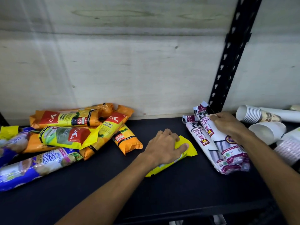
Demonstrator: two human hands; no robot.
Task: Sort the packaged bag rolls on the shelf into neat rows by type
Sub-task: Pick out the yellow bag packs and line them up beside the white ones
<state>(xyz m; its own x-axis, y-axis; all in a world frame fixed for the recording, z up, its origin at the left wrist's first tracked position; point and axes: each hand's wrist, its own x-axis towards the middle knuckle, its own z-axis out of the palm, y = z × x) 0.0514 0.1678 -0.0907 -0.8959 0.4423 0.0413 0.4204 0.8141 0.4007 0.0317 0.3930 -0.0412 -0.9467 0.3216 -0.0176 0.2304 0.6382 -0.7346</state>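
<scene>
My left hand [164,144] grips a yellow roll [186,147]; my right hand [227,125] clasps two white rolls [215,148] on the shelf [146,192].

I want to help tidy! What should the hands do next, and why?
Probably slide the yellow pack under the left hand up beside the white packs the right hand holds. It lies slanted and alone, away from the jumbled pile.

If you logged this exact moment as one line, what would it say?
left hand: grips yellow pack | right hand: holds draw string bag rolls | unsorted pile: shelf's left
</scene>
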